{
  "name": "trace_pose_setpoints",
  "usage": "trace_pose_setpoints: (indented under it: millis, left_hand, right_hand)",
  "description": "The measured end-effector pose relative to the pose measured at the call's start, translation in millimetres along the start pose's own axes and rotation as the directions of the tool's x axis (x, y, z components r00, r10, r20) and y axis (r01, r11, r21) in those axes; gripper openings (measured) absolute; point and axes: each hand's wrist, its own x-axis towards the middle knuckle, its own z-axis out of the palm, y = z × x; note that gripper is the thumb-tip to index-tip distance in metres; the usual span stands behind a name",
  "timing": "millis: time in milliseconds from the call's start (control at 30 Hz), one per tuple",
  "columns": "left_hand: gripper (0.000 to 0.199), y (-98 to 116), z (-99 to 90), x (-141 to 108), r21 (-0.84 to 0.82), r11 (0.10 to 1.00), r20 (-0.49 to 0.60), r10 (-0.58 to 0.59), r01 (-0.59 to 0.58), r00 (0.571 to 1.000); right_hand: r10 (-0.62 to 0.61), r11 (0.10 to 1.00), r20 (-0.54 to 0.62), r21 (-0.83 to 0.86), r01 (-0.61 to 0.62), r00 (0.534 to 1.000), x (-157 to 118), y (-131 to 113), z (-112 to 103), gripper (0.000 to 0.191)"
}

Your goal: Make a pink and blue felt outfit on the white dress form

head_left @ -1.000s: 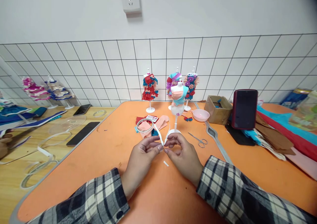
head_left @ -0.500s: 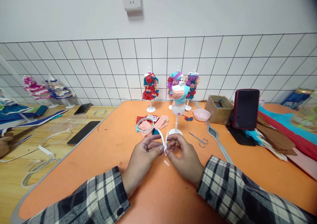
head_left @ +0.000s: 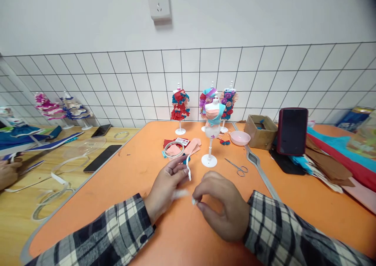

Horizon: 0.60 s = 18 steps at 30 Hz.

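Observation:
My left hand (head_left: pixel 168 184) holds a thin white strip (head_left: pixel 188 169) between thumb and fingers, its curved length standing up past the fingertips. My right hand (head_left: pixel 223 204) is pinched on a small white piece (head_left: pixel 194 200) at its fingertips, low over the table and apart from the left hand. Between the hands, close to the left palm, is a blurred white sliver (head_left: pixel 180 194); whether it touches anything I cannot tell. A white mini dress form (head_left: pixel 212 131) wrapped in peach and light blue cloth stands just beyond my hands. Small scissors (head_left: pixel 237 167) lie to its right.
A tape roll (head_left: pixel 174 149) rests on peach and red cloth scraps. Behind stand dressed mini forms, one in red ruffles (head_left: pixel 180 106). A pink bowl (head_left: pixel 240 138), a cardboard box (head_left: pixel 261 132) and an upright phone (head_left: pixel 292 131) are at right. Another person's hand (head_left: pixel 8 174) is at far left.
My hands have parted. The right hand has moved down and toward me with a small white piece, while the left keeps the white strip. A blurred sliver now shows between them.

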Motion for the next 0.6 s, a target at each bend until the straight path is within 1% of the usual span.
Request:
trace_pose_setpoints:
  millis: [33,67,100,133,167,233,267,333,400,433,500,567,600]
  left_hand:
    - [0.046,0.4,-0.5,-0.5,0.017,1.0,0.036,0.018,-0.019,0.999]
    - [0.045,1.0,-0.6,-1.5,0.027,0.999,0.073,0.038,-0.04,0.997]
    - [0.043,2.0,-0.5,-2.8,0.029,0.998,0.108,0.054,-0.057,0.993]
    - [0.042,3.1,-0.4,-4.0,0.021,0.998,0.135,0.062,-0.065,0.989]
    - [0.041,4.3,-0.3,-5.2,0.007,0.998,0.154,0.06,-0.062,0.986]
    - [0.037,6.2,-0.8,-6.8,-0.017,0.999,0.164,0.041,-0.039,0.986]
    - [0.034,6.7,-1.2,-7.3,-0.015,0.999,0.158,0.032,-0.03,0.987]
    - [0.03,6.6,-1.9,-8.0,0.027,0.999,0.147,0.024,-0.029,0.989]
    - [0.029,6.1,-1.8,-8.9,0.089,0.995,0.149,0.031,-0.045,0.988]
    - [0.029,6.1,-1.3,-9.6,0.113,0.992,0.154,0.037,-0.055,0.987]
    - [0.029,6.7,0.1,-11.4,0.144,0.987,0.162,0.048,-0.071,0.986]
    - [0.028,8.0,1.2,-13.4,0.157,0.985,0.165,0.046,-0.072,0.985]
    - [0.027,8.5,1.4,-14.2,0.16,0.985,0.164,0.043,-0.069,0.986]
  right_hand:
    - [0.117,0.988,0.051,0.094,-0.122,0.992,1.8,3.9,-7.6,0.007]
    - [0.227,0.951,0.111,0.188,-0.245,0.968,3.3,10.6,-18.0,0.009]
    - [0.326,0.886,0.192,0.281,-0.37,0.926,4.4,19.7,-31.3,0.018]
    - [0.416,0.816,0.252,0.32,-0.481,0.874,4.7,30.7,-47.1,0.025]
    - [0.487,0.761,0.297,0.316,-0.566,0.821,3.8,42.8,-64.9,0.03]
    - [0.56,0.684,0.415,0.256,-0.683,0.717,-1.3,66.8,-103.7,0.039]
    - [0.596,0.658,0.453,0.198,-0.726,0.663,-5.3,77.5,-122.8,0.041]
    - [0.708,0.586,0.436,0.076,-0.807,0.555,-15.0,94.0,-156.3,0.043]
    - [0.813,0.494,0.392,-0.074,-0.866,0.43,-24.4,103.8,-179.8,0.044]
    - [0.845,0.468,0.364,-0.153,-0.87,0.391,-28.3,106.9,-187.3,0.043]
    - [0.871,0.457,0.333,-0.278,-0.845,0.362,-34.9,112.2,-195.1,0.042]
    - [0.876,0.454,0.342,-0.346,-0.821,0.34,-40.9,119.7,-196.6,0.043]
    - [0.881,0.443,0.349,-0.371,-0.816,0.319,-44.2,124.8,-196.2,0.045]
